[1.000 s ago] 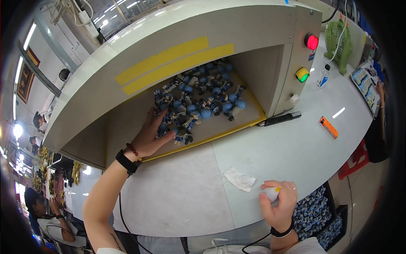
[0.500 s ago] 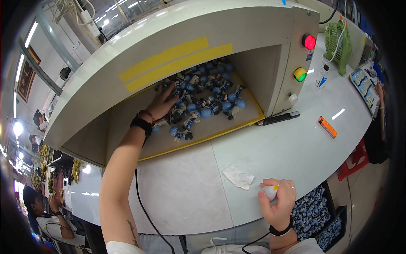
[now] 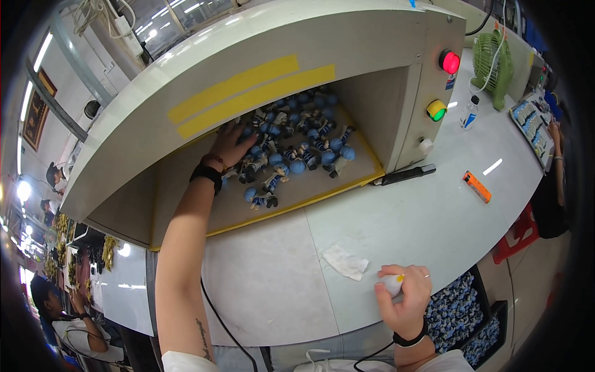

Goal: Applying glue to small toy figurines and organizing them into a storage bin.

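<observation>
Inside the low opening of a grey box-shaped machine (image 3: 365, 43), my left hand (image 3: 230, 147) reaches in among many small blue-headed figurines (image 3: 297, 166). Its thumb and fingers are apart at the left side of the pile, with the fingertips partly hidden by the opening's upper edge. Some figurines lie right beside that hand, in blue, white and black. Over the table's front right part, my right hand (image 3: 406, 297) is closed around a white rounded object (image 3: 392, 284) with a yellow spot; its exact kind is unclear. A crumpled white tissue (image 3: 346, 263) lies left of it.
On the machine's right post are red (image 3: 449, 62) and green (image 3: 437, 111) lit buttons. A black-handled tool (image 3: 406, 175), an orange box cutter (image 3: 477, 186), a small bottle (image 3: 470, 113) and a green fan (image 3: 491, 62) occupy the right side. Figurine-filled crates (image 3: 457, 310) stand below the table edge.
My left hand has shifted slightly left and deeper into the opening. My right hand keeps its grip on the white object in nearly the same place. The whole view has moved slightly.
</observation>
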Motion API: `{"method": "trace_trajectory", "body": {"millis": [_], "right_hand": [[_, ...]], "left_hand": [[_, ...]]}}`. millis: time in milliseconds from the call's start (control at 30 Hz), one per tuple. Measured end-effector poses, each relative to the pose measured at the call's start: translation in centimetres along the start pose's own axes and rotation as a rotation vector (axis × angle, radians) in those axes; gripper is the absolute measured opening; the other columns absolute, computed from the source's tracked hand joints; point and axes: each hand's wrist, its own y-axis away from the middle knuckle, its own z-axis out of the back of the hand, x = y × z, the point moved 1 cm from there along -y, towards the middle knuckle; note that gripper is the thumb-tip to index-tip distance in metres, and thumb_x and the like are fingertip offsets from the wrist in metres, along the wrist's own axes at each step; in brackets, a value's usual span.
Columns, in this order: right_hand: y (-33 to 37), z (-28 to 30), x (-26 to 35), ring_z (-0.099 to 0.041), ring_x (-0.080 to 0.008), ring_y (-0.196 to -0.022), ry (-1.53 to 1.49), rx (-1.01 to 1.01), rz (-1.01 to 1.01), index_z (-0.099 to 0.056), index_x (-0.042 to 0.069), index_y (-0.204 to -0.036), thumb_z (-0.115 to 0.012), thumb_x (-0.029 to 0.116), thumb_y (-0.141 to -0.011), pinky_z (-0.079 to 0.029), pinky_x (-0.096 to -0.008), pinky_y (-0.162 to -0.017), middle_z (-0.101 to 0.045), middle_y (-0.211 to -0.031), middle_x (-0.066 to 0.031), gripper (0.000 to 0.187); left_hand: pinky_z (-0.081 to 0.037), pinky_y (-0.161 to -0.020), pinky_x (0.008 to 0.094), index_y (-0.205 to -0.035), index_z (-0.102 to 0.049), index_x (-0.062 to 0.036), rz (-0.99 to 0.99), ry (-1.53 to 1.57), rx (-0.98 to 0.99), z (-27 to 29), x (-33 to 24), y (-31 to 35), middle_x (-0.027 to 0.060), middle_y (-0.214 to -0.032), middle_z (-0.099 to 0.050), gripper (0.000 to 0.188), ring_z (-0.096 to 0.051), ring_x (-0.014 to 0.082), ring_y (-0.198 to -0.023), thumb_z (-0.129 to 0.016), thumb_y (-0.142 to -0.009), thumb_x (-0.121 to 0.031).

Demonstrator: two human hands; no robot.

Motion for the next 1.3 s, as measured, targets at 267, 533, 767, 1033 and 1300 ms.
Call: {"method": "trace_trajectory", "body": {"millis": [267, 533, 767, 1033, 1300], "right_hand": [[0.0, 0.2, 0.2, -0.047, -0.0209, -0.055, 0.005, 0.055, -0.049, -0.053, 0.002, -0.072, -0.058, 0.010, -0.061, -0.032, -0.0308, -0.057, -0.057, -0.067, -0.0049, 0.015], [0.0, 0.1, -0.1, -0.047, -0.0186, -0.049, -0.006, 0.011, -0.016, -0.055, 0.005, -0.075, -0.062, 0.009, -0.057, -0.032, -0.0289, -0.055, -0.054, -0.062, -0.0031, 0.020], [0.0, 0.3, 0.1, -0.047, -0.0190, -0.049, 0.003, -0.009, -0.007, -0.055, 0.005, -0.074, -0.062, 0.009, -0.057, -0.032, -0.0289, -0.055, -0.055, -0.063, -0.0034, 0.019], [0.0, -0.1, 0.2, -0.047, -0.0188, -0.050, -0.004, 0.005, 0.006, -0.055, 0.005, -0.074, -0.062, 0.009, -0.057, -0.033, -0.0288, -0.055, -0.055, -0.063, -0.0037, 0.019], [0.0, 0.0, 0.2, -0.046, -0.0203, -0.053, 0.002, 0.026, -0.031, -0.054, 0.003, -0.073, -0.060, 0.009, -0.059, -0.033, -0.0298, -0.056, -0.056, -0.065, -0.0049, 0.016]], "left_hand": [[-0.018, -0.098, 0.0370, -0.121, -0.035, -0.0057, -0.223, -0.052, -0.136, -0.4, -1.7, 1.2, 0.0203, -0.127, -0.027, 0.054, -0.022, 0.0337, -0.120, -0.037, -0.082, -0.042], [-0.021, -0.092, 0.0525, -0.122, -0.035, -0.0215, -0.354, 0.006, -0.099, -2.2, -2.9, 2.5, 0.0184, -0.128, -0.026, 0.047, -0.027, 0.0355, -0.116, -0.038, -0.081, -0.043], [-0.023, -0.092, 0.0512, -0.123, -0.032, -0.0252, -0.468, -0.344, -0.086, -1.8, -5.5, 2.6, 0.0104, -0.131, -0.024, 0.044, -0.023, 0.0361, -0.118, -0.044, -0.081, -0.034], [-0.025, -0.092, 0.0483, -0.120, -0.037, -0.0200, -0.401, -0.086, -0.237, -3.9, -3.4, 0.9, 0.0070, -0.126, -0.033, 0.040, -0.026, 0.0339, -0.117, -0.044, -0.082, -0.030], [-0.025, -0.091, 0.0501, -0.122, -0.035, -0.0201, -0.344, 0.207, -0.162, 0.1, -8.2, 2.3, 0.0149, -0.125, -0.032, 0.045, -0.030, 0.0380, -0.113, -0.040, -0.082, -0.039]]}}
